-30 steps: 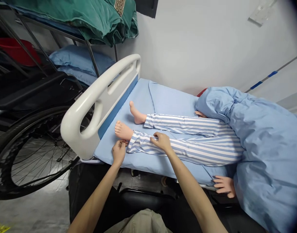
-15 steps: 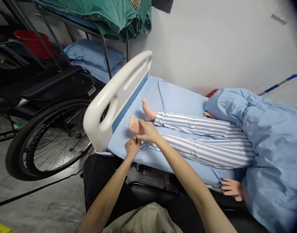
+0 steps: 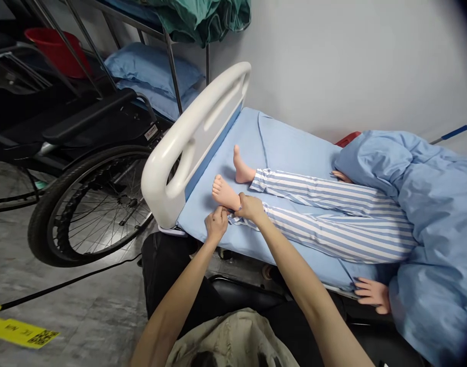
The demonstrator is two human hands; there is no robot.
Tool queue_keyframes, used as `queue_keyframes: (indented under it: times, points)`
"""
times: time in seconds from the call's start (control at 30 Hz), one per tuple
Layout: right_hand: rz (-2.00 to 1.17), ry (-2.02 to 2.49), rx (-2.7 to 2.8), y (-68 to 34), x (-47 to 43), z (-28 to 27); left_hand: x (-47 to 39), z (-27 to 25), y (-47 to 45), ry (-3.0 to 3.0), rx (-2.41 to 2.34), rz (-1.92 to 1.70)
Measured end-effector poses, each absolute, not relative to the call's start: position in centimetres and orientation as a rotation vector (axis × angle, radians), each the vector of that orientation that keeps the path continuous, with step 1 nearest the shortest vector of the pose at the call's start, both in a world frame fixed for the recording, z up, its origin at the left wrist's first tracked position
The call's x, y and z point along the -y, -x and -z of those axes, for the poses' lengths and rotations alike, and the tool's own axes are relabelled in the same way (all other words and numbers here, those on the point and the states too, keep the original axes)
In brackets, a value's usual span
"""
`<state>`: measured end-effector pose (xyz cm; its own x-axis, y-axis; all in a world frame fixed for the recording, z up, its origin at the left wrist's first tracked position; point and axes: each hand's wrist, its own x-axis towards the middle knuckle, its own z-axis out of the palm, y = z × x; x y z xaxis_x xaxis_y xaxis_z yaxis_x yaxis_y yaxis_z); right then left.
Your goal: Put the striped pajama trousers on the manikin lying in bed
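A manikin in blue-and-white striped trousers (image 3: 332, 224) lies on a bed with a light blue sheet (image 3: 282, 148); a blue quilt (image 3: 428, 204) covers its upper body. Its bare near foot (image 3: 223, 192) points at the white footboard (image 3: 191, 148). My left hand (image 3: 217, 224) pinches the near trouser cuff (image 3: 237, 220) from below at the ankle. My right hand (image 3: 250, 208) grips the same cuff from above, right beside the left. The manikin's far foot (image 3: 241, 167) lies free behind. One manikin hand (image 3: 373, 294) hangs over the bed's near edge.
A wheelchair (image 3: 88, 204) stands to the left of the footboard. Behind it a metal rack (image 3: 168, 61) holds blue pillows (image 3: 153, 66), green cloth (image 3: 202, 18) and a red basin (image 3: 57, 46). A yellow label (image 3: 23, 332) lies on the grey floor. The wall runs along the bed's far side.
My right hand slid from the near shin down to the cuff at the ankle, joining my left hand. The view shifted left and down.
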<state>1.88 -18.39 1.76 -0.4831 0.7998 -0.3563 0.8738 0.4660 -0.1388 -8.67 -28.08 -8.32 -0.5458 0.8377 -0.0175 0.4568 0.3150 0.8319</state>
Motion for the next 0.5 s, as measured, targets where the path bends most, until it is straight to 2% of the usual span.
queue_keyframes:
  times: [0.17,0.33,0.5]
  points:
    - [0.491,-1.496,-2.414,-1.7,18.4,-2.1,27.5,7.8,8.4,-0.928,-2.043,-1.216]
    - [0.563,-1.501,-2.403,-1.8,18.1,-2.6,26.6,6.7,7.5,-0.187,-1.432,-1.473]
    - [0.581,-1.455,-2.466,-2.5,18.6,-5.6,26.3,5.2,8.3,0.144,-1.073,-1.513]
